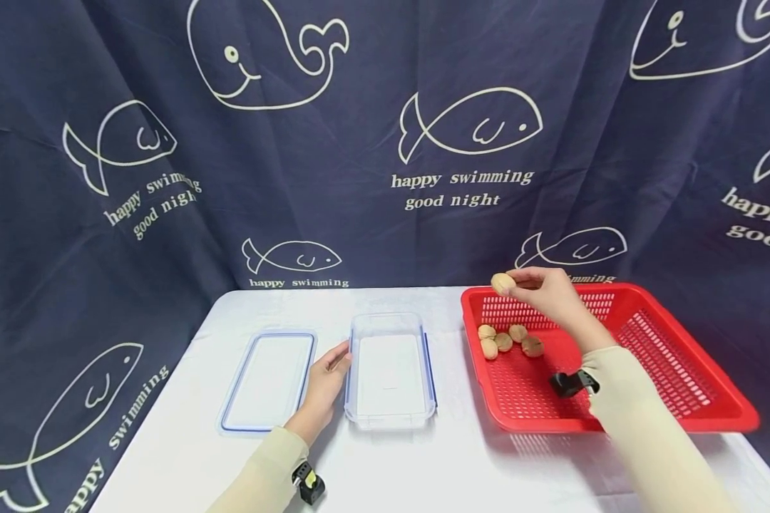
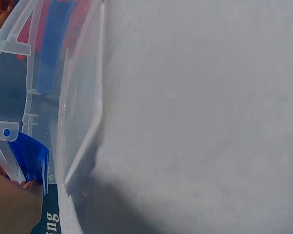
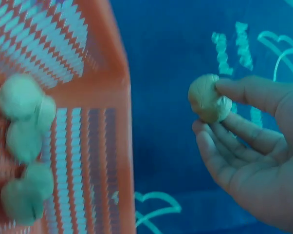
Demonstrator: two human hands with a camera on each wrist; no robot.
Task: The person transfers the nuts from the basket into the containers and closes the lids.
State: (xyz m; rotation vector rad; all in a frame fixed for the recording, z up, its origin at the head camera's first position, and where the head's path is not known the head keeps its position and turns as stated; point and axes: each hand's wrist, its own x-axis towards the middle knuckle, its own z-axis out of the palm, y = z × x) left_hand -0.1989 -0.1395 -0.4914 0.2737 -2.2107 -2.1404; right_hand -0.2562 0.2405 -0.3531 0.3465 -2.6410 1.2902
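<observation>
My right hand (image 1: 555,296) pinches a walnut (image 1: 503,283) between thumb and fingers above the far left rim of the red basket (image 1: 532,425). In the right wrist view the walnut (image 3: 209,98) is held beside the basket wall. Several walnuts (image 1: 517,333) lie in the basket's left part. My left hand (image 1: 324,385) touches the left side of the clear container (image 1: 391,420), which holds nothing. In the left wrist view, the fingers of my left hand (image 2: 15,202) grip the container's rim by a blue clip (image 2: 32,158).
A clear lid with a blue seal (image 1: 266,381) lies flat on the white table (image 1: 385,470), left of the container. Behind the table hangs a dark blue cloth (image 1: 372,235) with white fish and whale drawings.
</observation>
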